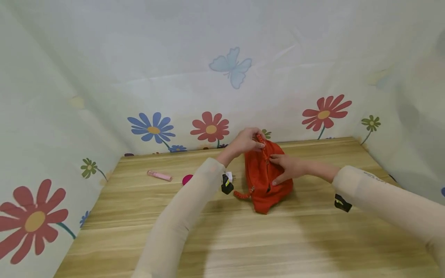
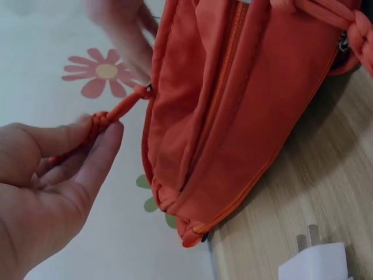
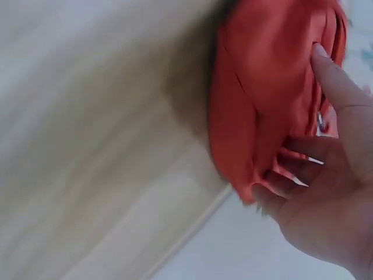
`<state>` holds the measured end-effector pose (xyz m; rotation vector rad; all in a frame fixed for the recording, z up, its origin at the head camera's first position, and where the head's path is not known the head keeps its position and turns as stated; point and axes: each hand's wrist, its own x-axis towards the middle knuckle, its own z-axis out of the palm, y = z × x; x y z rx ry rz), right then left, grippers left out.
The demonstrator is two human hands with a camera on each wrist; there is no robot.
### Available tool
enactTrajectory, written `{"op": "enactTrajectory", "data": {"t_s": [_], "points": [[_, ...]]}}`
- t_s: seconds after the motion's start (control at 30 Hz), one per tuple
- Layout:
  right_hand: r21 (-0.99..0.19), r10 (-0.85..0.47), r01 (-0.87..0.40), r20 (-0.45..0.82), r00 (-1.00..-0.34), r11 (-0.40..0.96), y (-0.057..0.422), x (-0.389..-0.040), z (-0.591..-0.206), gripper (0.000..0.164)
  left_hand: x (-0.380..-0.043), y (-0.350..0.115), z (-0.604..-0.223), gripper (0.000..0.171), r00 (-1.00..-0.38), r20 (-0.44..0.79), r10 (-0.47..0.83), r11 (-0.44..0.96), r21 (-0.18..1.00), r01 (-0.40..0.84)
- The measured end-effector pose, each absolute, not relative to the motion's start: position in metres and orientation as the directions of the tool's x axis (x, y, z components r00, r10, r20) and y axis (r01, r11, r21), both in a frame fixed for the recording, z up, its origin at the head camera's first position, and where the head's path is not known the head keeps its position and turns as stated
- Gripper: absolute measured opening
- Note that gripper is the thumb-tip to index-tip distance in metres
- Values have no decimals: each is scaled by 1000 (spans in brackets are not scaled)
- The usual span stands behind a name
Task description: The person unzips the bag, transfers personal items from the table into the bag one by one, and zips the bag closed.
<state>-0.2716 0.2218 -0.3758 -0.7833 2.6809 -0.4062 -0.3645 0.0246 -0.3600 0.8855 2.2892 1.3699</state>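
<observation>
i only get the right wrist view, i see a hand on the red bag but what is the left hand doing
Observer: The left hand pinches a braided cord pull attached to the red bag.
Operator: ok, anything small lying near it
Observer: Yes, a white plug adapter with two bare prongs lies beside it, as the left wrist view shows.
Operator: and further off to the left
Observer: In the head view, a slim pink item lies on the wooden table, left of the bag; it is too small to say what it is.
</observation>
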Motion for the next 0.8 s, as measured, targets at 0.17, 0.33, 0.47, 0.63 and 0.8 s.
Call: {"op": "enactTrajectory", "data": {"t_s": [0.17,0.33,0.47,0.63,0.8], "points": [[-306,-559,-483,-257,-788,821,222,-289,-371,99,-367,21,-360,22,-735,49,676,327,874,359],[-322,-575,-492,-253,-778,809,211,-289,-388,105,-369,23,-369,17,-787,143,600,381,814,438],[-357,-585,-496,-205,-785,791,209,-285,-393,101,-371,27,-374,16,-842,251,478,415,780,468],[-333,-592,-513,-206,-779,791,208,-282,-393,101,-375,25,-374,15,-860,242,450,446,773,451],[-338,-620,-538,-215,-754,772,204,-278,-392,99,-370,9,-364,13,-813,216,541,455,737,499]]}}
